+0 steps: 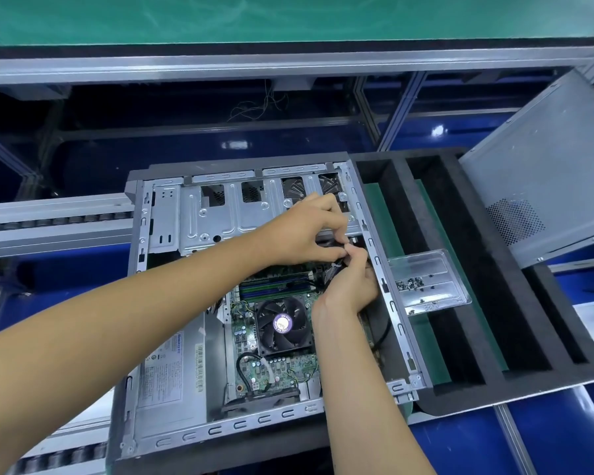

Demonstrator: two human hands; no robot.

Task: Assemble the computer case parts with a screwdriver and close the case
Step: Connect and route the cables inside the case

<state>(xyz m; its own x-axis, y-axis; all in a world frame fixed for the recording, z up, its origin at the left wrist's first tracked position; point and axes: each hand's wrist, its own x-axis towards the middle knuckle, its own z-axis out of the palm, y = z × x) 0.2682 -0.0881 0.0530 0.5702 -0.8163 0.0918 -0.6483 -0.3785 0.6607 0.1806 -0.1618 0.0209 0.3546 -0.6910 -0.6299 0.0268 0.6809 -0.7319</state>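
A blue-framed workbench carries the open computer case (pixel 172 337) lying on its side, cooler fan (pixel 283 325) and power supply (pixel 172 368) inside. Just right of the case, a clear tray (pixel 429 303) holds small screws (pixel 408 285). Over the case's upper right, the right hand (pixel 350 286) and left hand (pixel 300 231) pinch a dark cable (pixel 336 265), largely hidden by fingers. Beyond the tray leans the side panel (pixel 546 166), cut off.
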